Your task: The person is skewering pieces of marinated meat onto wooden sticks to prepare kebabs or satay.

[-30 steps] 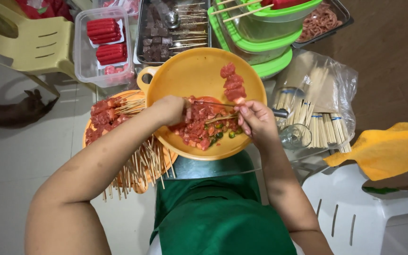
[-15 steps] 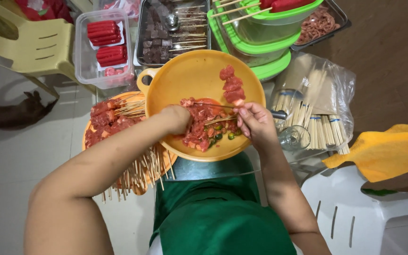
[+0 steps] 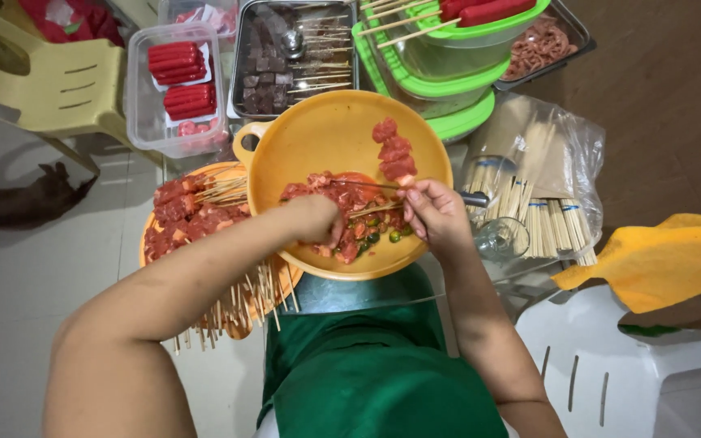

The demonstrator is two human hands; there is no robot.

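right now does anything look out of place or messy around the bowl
Mostly tidy. The odd bit: the finished skewers on the orange tray left of the yellow bowl fan unevenly, sticks overhanging the tray's near edge. A dark animal lies on the floor nearby.

The orange bowl [image 3: 318, 134] is smooth plastic with a dull sheen; the raw meat [image 3: 342, 203] in it looks wet and glossy (the skewered pieces too); the skewers [image 3: 241, 296] are pale bare wood; the tray [image 3: 241, 45] is brushed metal; the apron [image 3: 375, 373] is matt green cloth.
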